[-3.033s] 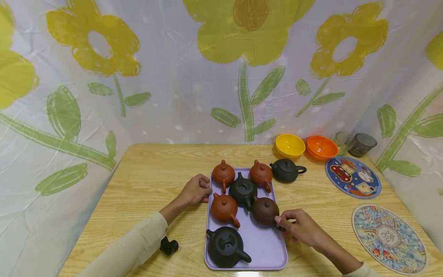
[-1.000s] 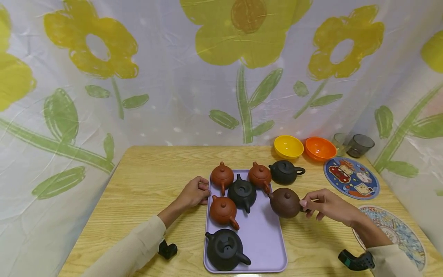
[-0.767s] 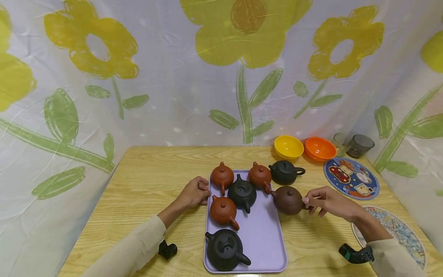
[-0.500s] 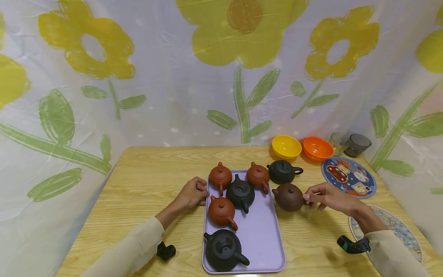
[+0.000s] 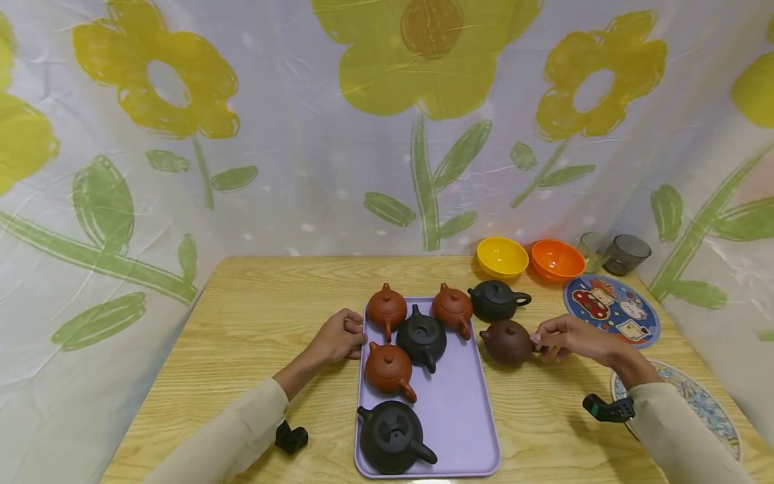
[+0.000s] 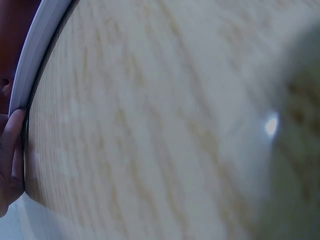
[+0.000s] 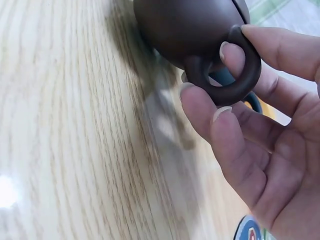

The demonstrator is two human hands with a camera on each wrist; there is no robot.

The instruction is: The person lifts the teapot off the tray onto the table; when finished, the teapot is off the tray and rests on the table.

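Observation:
My right hand (image 5: 574, 338) grips the loop handle of a dark brown teapot (image 5: 508, 343), just right of the lilac tray (image 5: 453, 430). In the right wrist view the thumb pinches the top of the handle (image 7: 245, 82) and a fingertip pokes through it; the teapot body (image 7: 185, 25) is close over the wood, its shadow beneath. My left hand (image 5: 340, 336) holds the tray's left rim, fingertips at the edge (image 6: 30, 60) in the left wrist view. On the tray are three red-brown teapots (image 5: 387, 368), a black teapot (image 5: 421, 338) among them and a larger black one (image 5: 392, 437) in front.
Another black teapot (image 5: 497, 300) stands behind the brown one. Further back are a yellow bowl (image 5: 502, 257), an orange bowl (image 5: 557, 261) and two glasses (image 5: 627, 254). A blue round mat (image 5: 635, 302) and a patterned mat (image 5: 695, 403) lie on the right.
The brown teapot has left the tray in my right hand, moving right, then slightly away to beside the tray. The left hand keeps its hold on the rim.

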